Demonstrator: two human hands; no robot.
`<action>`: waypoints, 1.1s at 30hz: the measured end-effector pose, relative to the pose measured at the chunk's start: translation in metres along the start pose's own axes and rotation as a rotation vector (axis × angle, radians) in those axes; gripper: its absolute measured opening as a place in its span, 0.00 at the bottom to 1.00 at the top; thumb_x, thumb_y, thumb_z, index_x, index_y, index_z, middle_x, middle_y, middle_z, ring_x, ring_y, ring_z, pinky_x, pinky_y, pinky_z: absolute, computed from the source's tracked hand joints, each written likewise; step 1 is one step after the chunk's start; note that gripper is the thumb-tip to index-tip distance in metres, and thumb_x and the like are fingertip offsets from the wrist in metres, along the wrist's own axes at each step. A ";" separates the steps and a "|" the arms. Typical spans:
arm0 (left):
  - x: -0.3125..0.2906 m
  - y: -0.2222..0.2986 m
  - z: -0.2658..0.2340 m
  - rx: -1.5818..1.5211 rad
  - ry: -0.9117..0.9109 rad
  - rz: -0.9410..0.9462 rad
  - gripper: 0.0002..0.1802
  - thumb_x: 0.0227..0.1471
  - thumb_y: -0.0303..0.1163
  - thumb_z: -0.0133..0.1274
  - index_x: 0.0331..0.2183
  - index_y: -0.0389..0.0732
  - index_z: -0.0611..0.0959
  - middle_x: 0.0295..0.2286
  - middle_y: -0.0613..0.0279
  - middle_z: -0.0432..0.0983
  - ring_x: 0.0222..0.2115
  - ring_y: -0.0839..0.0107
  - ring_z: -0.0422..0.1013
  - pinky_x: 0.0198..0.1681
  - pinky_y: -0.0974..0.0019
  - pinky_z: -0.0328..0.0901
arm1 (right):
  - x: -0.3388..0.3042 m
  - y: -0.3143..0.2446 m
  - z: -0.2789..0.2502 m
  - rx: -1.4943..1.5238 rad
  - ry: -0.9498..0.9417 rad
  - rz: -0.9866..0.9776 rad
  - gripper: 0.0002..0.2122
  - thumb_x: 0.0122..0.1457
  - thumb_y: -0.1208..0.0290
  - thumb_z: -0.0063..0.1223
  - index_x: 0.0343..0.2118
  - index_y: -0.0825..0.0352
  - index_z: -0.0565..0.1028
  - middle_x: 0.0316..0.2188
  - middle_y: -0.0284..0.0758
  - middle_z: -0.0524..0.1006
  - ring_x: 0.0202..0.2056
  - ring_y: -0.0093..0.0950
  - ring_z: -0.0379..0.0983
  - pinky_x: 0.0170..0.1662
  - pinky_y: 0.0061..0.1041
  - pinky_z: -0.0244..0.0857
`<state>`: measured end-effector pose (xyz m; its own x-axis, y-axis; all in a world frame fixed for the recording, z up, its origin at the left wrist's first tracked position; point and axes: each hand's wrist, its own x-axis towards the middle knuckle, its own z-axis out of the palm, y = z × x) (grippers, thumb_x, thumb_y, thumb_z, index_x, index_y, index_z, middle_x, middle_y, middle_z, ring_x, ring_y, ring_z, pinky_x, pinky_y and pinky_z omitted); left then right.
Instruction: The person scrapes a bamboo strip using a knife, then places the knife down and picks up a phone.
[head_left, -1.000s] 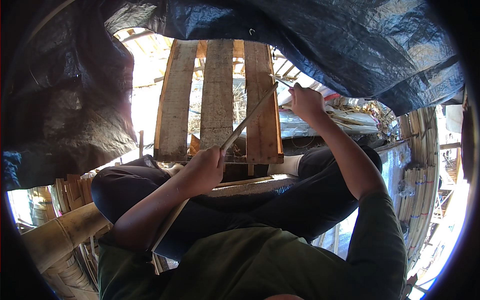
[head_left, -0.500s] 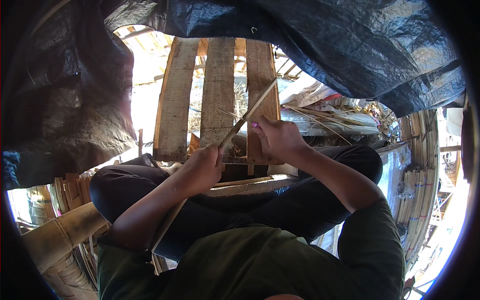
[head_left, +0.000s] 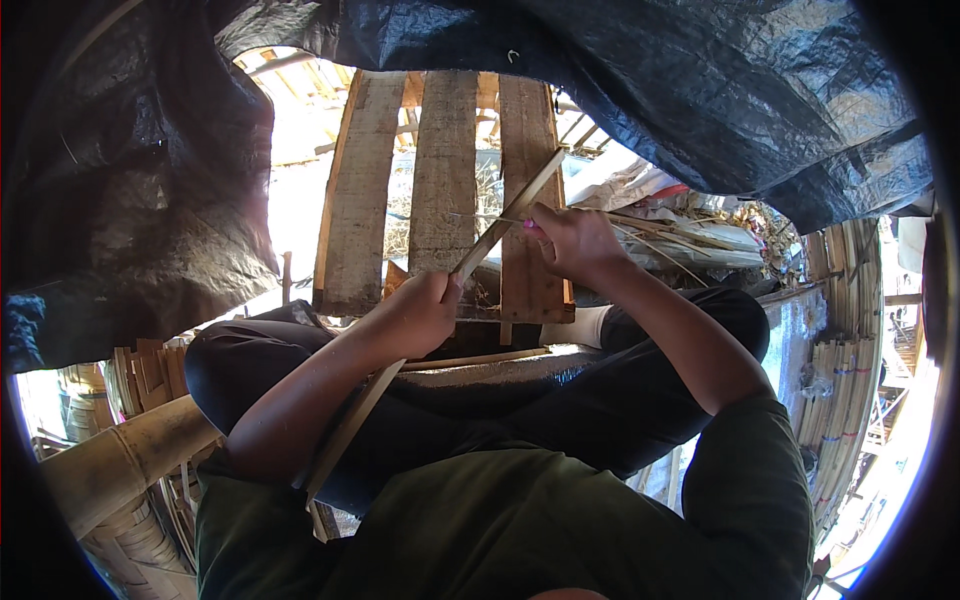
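My left hand [head_left: 424,312] is closed around a long bamboo strip [head_left: 488,247]. The strip slants from beside my left forearm up to the far right, its tip over the wooden planks. My right hand [head_left: 580,243] grips a small knife [head_left: 530,224] with a pink part showing at the fingers. Its thin blade points left and lies across the strip's upper part. How deep the blade sits, if it cuts in at all, I cannot tell. Most of the handle is hidden in my fist.
Ahead stands a rack of wooden planks [head_left: 440,180]. Dark plastic sheeting [head_left: 640,70] hangs above and at the left. A thick bamboo pole [head_left: 135,455] lies at my left, and bundled bamboo strips [head_left: 835,420] stand at my right. Loose strips [head_left: 670,235] lie beyond my right hand.
My right hand has moved slightly right and farther away with the knife, whose blade now lies more level. The bamboo strip has turned to show a broader face. My left hand has shifted slightly right.
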<state>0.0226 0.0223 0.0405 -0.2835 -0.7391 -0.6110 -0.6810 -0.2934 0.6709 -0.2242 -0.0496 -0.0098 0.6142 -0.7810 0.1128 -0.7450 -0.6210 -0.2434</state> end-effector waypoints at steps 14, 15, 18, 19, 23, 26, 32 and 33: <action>-0.002 0.002 0.004 -0.125 -0.035 -0.057 0.23 0.64 0.41 0.34 0.28 0.31 0.71 0.16 0.56 0.69 0.14 0.67 0.68 0.18 0.61 0.63 | -0.006 -0.034 -0.006 -0.200 -0.129 0.095 0.09 0.60 0.62 0.48 0.35 0.62 0.67 0.14 0.38 0.73 0.18 0.36 0.75 0.22 0.37 0.68; -0.001 -0.001 0.007 -0.049 0.025 -0.012 0.23 0.64 0.41 0.35 0.28 0.30 0.72 0.17 0.51 0.70 0.17 0.60 0.70 0.22 0.57 0.63 | -0.004 -0.035 -0.009 -0.201 -0.131 0.093 0.09 0.60 0.62 0.48 0.35 0.62 0.67 0.14 0.38 0.73 0.18 0.36 0.75 0.22 0.37 0.68; -0.003 0.004 0.007 0.031 0.085 0.041 0.24 0.63 0.40 0.36 0.28 0.28 0.74 0.19 0.43 0.72 0.22 0.48 0.72 0.29 0.51 0.63 | 0.003 -0.025 -0.014 -0.199 -0.153 0.035 0.13 0.63 0.59 0.43 0.33 0.65 0.67 0.12 0.36 0.73 0.18 0.35 0.76 0.20 0.35 0.69; -0.004 0.007 0.006 0.034 0.086 0.050 0.24 0.63 0.40 0.37 0.28 0.27 0.74 0.20 0.40 0.72 0.25 0.44 0.71 0.32 0.48 0.63 | 0.003 -0.011 -0.014 -0.171 -0.106 0.046 0.10 0.62 0.61 0.45 0.34 0.64 0.67 0.13 0.37 0.74 0.18 0.36 0.75 0.21 0.36 0.68; 0.001 0.002 0.009 0.031 0.085 0.034 0.24 0.63 0.39 0.37 0.27 0.28 0.74 0.20 0.40 0.72 0.24 0.45 0.72 0.31 0.49 0.63 | 0.001 -0.017 -0.008 -0.144 -0.070 0.100 0.09 0.60 0.63 0.48 0.34 0.63 0.67 0.14 0.37 0.74 0.18 0.37 0.75 0.21 0.37 0.68; 0.002 0.000 0.010 0.083 0.103 0.081 0.24 0.63 0.39 0.37 0.28 0.27 0.74 0.20 0.40 0.72 0.25 0.45 0.72 0.31 0.49 0.63 | 0.001 -0.033 -0.014 -0.226 -0.171 0.041 0.13 0.63 0.58 0.42 0.32 0.63 0.68 0.13 0.36 0.74 0.17 0.35 0.75 0.19 0.35 0.68; 0.002 -0.001 0.008 0.029 0.081 0.053 0.22 0.62 0.39 0.37 0.29 0.27 0.74 0.21 0.39 0.72 0.26 0.43 0.72 0.31 0.49 0.63 | 0.008 -0.015 -0.011 -0.163 -0.083 0.054 0.11 0.62 0.60 0.44 0.33 0.63 0.68 0.14 0.36 0.74 0.17 0.34 0.75 0.21 0.36 0.68; 0.002 0.001 0.008 0.062 0.080 0.056 0.22 0.62 0.39 0.38 0.29 0.28 0.74 0.22 0.39 0.73 0.26 0.43 0.72 0.31 0.49 0.63 | 0.007 -0.022 -0.014 -0.179 -0.170 0.137 0.09 0.61 0.62 0.47 0.34 0.62 0.68 0.15 0.36 0.75 0.19 0.35 0.76 0.24 0.38 0.69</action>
<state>0.0159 0.0249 0.0371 -0.2695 -0.8001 -0.5360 -0.7068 -0.2137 0.6743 -0.2069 -0.0424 0.0096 0.5285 -0.8455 -0.0767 -0.8487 -0.5242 -0.0697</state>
